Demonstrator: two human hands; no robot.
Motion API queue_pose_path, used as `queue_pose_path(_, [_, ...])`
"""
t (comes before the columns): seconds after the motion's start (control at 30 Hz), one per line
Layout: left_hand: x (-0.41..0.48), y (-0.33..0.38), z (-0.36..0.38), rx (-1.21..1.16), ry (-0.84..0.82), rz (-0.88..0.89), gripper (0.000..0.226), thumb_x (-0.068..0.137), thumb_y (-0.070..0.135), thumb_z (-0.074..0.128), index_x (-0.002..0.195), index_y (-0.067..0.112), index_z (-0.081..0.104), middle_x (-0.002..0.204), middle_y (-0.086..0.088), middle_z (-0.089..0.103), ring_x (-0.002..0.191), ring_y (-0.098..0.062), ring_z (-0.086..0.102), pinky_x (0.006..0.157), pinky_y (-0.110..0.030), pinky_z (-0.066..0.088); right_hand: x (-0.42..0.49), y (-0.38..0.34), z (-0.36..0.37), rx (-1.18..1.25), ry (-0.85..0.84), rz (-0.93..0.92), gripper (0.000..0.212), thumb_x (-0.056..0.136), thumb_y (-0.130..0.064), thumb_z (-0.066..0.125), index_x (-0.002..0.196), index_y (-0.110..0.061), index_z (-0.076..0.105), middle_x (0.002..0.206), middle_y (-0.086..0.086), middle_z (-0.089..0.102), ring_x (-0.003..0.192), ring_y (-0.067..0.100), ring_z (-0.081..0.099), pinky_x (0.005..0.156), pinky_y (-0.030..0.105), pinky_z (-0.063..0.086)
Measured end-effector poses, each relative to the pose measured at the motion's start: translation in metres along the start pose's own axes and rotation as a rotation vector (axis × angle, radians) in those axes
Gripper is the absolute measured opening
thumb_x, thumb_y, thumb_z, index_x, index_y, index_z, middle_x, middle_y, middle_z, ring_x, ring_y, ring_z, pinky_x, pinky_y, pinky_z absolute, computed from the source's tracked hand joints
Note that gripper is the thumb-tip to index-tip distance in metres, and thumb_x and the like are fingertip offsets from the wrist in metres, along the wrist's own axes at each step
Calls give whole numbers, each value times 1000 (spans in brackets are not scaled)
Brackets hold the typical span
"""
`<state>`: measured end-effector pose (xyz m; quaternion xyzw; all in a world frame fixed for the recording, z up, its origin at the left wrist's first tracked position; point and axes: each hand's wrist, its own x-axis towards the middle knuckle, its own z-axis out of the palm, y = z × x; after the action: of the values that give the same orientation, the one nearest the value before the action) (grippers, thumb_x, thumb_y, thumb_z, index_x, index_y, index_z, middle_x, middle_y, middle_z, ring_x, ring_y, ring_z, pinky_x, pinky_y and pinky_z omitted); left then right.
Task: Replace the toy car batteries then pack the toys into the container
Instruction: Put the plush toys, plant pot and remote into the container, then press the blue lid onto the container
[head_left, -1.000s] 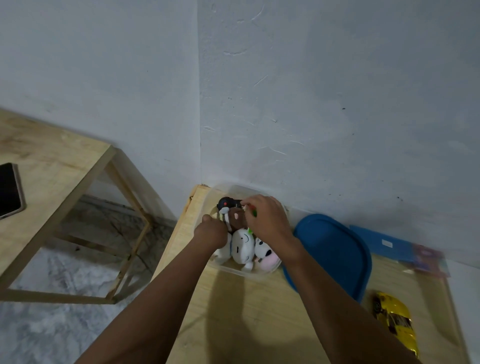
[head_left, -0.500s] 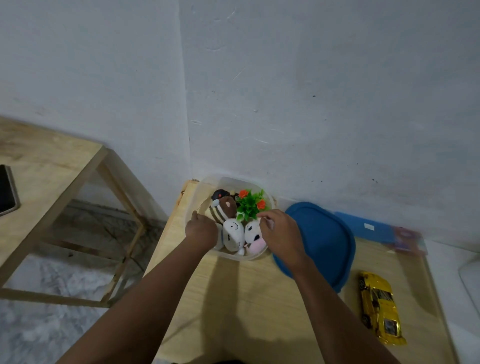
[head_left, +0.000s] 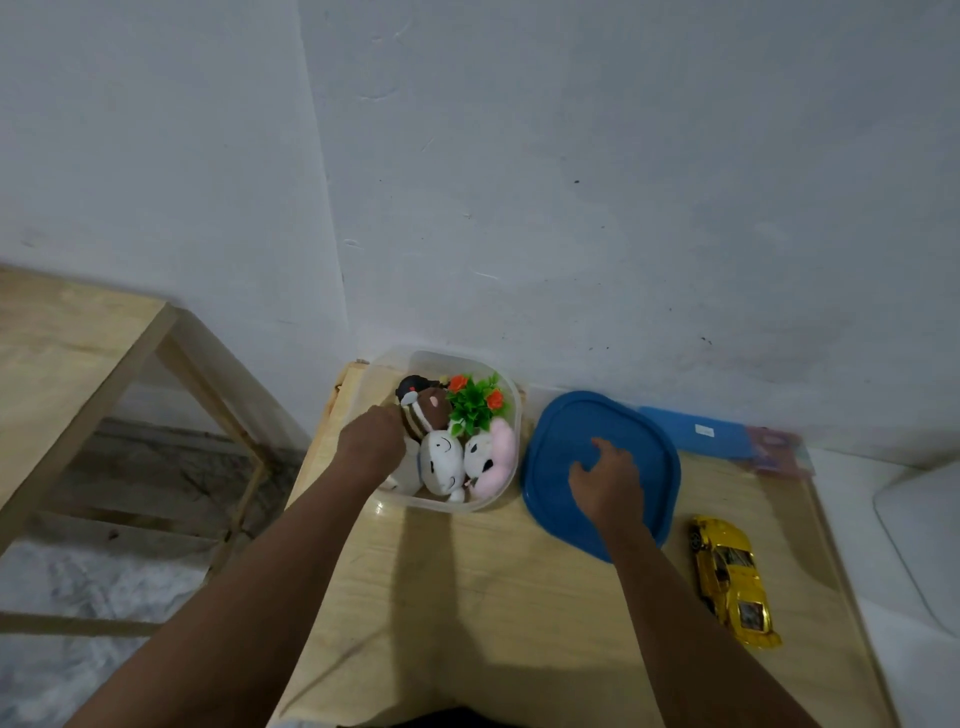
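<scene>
A clear plastic container (head_left: 511, 410) stands at the far left of the small wooden table (head_left: 493, 597). Inside it lie several plush toys: a white one (head_left: 441, 462), a pink-eared one (head_left: 493, 457), a brown one (head_left: 428, 408), and a green plant with orange flowers (head_left: 475, 402). My left hand (head_left: 371, 447) rests curled at the container's left rim; what its fingers touch is hidden. My right hand (head_left: 605, 478) hovers with fingers apart over the blue lid (head_left: 644, 441), which lies flat to the right of the container. A yellow toy car (head_left: 732, 577) sits on the table's right side.
A blue flat pack (head_left: 696, 431) and a pinkish packet (head_left: 779, 452) lie against the wall behind the lid. A larger wooden table (head_left: 57, 374) stands to the left across a gap of floor. A white object (head_left: 919, 540) lies at the right edge.
My right hand has left the container, where it set the green plant, and moved right over the blue lid. My left hand stays at the container's left rim. The view shifted right.
</scene>
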<state>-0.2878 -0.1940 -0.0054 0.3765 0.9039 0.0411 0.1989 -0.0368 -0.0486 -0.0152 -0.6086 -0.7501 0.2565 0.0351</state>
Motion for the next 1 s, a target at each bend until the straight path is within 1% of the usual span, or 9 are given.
queue_pose_path(0.1, [-4, -1, -4, -158, 226, 25, 38, 93, 6, 42, 129, 8, 54, 115, -18, 64, 103, -36, 62, 77, -38, 46, 9, 17, -5, -87, -23, 127, 61, 93, -31, 56, 146, -12, 33, 145, 19, 34, 131, 36, 36, 103, 50, 40])
queue_pose_path(0.2, [-4, -14, 0, -278, 476, -41, 48, 90, 5, 52, 138, 6, 50, 126, -23, 57, 114, -41, 51, 91, -47, 45, 16, 28, -11, -99, -50, 271, 59, 91, -29, 57, 140, -10, 31, 147, 23, 24, 136, 40, 25, 107, 52, 34])
queue_pose_path(0.3, [-1, -27, 12, -431, 439, -247, 47, 95, 10, 48, 140, 0, 42, 134, -28, 49, 126, -43, 43, 102, -50, 37, 21, 41, -16, -125, -114, 370, 67, 90, -30, 57, 144, -10, 22, 145, 24, 24, 130, 39, 32, 102, 47, 37])
queue_pose_path(0.4, [-2, -28, 19, -573, 362, -287, 30, 101, 11, 37, 117, -5, 56, 114, -27, 61, 107, -43, 57, 85, -43, 45, 24, 54, -16, -137, -178, 421, 81, 93, -33, 54, 152, -11, 3, 145, 25, 27, 124, 39, 42, 95, 43, 43])
queue_pose_path(0.47, [-2, -27, 21, -584, 369, -281, 29, 102, 10, 35, 105, -5, 59, 103, -25, 63, 96, -41, 59, 76, -37, 42, 24, 64, -14, -141, -171, 414, 80, 94, -29, 53, 152, -7, 1, 141, 26, 36, 119, 38, 48, 89, 43, 47])
queue_pose_path(0.57, [-3, -25, 21, -584, 374, -286, 27, 102, 9, 35, 103, -3, 59, 100, -24, 62, 91, -37, 57, 74, -36, 42, 21, 76, -10, -119, -80, 391, 73, 94, -22, 51, 150, -8, 7, 132, 26, 46, 113, 40, 53, 83, 45, 50])
queue_pose_path(0.7, [-5, -24, 20, -591, 355, -288, 29, 102, 9, 36, 117, -3, 58, 111, -25, 62, 104, -40, 59, 81, -41, 47, 20, 72, -11, 259, 132, 436, 59, 91, -11, 50, 143, -12, 22, 129, 23, 48, 111, 42, 53, 78, 49, 51])
queue_pose_path(0.8, [-7, -22, 19, -586, 358, -284, 34, 102, 7, 36, 128, -4, 55, 122, -28, 60, 111, -43, 56, 91, -46, 46, 17, 58, -14, 438, 308, 389, 47, 97, -15, 43, 142, -15, 32, 133, 18, 47, 113, 39, 54, 86, 53, 53])
queue_pose_path(1.0, [-8, -22, 21, -596, 375, -269, 32, 100, 5, 37, 124, -5, 56, 117, -29, 62, 107, -45, 57, 90, -49, 47, 0, 34, -36, 347, 573, 142, 39, 103, -26, 42, 139, -10, 45, 131, 15, 53, 108, 34, 60, 75, 32, 41])
